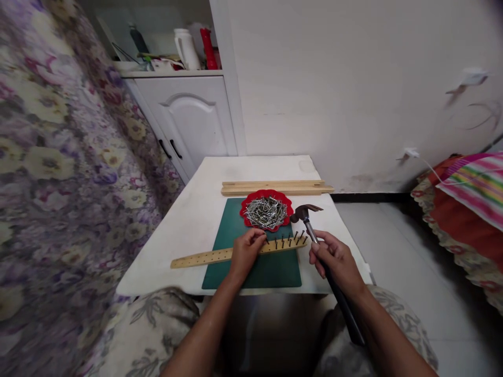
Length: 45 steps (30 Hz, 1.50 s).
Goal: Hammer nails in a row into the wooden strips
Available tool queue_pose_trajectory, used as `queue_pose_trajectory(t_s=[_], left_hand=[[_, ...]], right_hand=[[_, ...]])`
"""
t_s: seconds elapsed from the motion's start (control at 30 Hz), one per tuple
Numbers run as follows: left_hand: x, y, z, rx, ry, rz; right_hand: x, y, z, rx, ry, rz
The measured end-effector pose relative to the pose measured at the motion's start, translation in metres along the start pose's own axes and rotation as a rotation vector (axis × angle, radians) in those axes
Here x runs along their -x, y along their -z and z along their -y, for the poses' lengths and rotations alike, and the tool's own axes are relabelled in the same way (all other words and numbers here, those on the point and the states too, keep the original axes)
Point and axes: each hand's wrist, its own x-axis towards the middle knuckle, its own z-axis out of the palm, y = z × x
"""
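Head view: a pale wall (334,94) is behind the white desk (176,230). Across a green mat (271,271) lies the wood strip (222,255), likely stiff and light, best held at its bare end. The right hand (335,257) grips the hammer (311,230), likely top-heavy; the left hand (247,250) pinches a thin nail (267,241) over the strip.

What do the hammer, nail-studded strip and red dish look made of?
Hammer: probably steel, dark head, shiny silvery shaft; dark grip, perhaps rubber.
Strip: likely wood, from its matte tan surface.
Red dish: probably plastic, smooth, uniformly coloured, scalloped rim.
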Motion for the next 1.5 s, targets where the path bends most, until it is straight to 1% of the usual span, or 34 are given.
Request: queue_pose_trajectory(t_s=[0.13, 0.3, 0.4, 0.57, 0.77, 0.97, 1.13, 1.5], left_hand=[[0.004, -0.005, 0.001, -0.095, -0.032, -0.023], [0.003, -0.005, 0.001, -0.16, -0.082, -0.04], [0.004, -0.006, 0.003, -0.192, -0.12, -0.035], [0.004, -0.007, 0.006, -0.222, -0.146, -0.013], [0.002, -0.008, 0.005, -0.24, -0.13, 0.003], [0.002, -0.007, 0.006, -0.226, -0.106, 0.016], [0.002, -0.007, 0.007, -0.232, -0.117, 0.033], [0.003, -0.007, 0.008, -0.263, -0.101, 0.013]], right_hand=[[0.0, -0.001, -0.001, 0.003, 0.0, 0.01], [0.001, -0.002, 0.0, 0.014, -0.008, 0.021], [0.002, -0.003, 0.0, 0.012, -0.016, 0.037], [0.004, -0.006, 0.001, 0.004, -0.034, 0.082], [0.007, -0.022, 0.001, 0.037, -0.087, 0.177], [0.008, -0.035, -0.003, 0.085, -0.113, 0.216], [0.009, -0.039, -0.007, 0.16, -0.111, 0.221], [0.01, -0.039, -0.007, 0.158, -0.09, 0.214]])
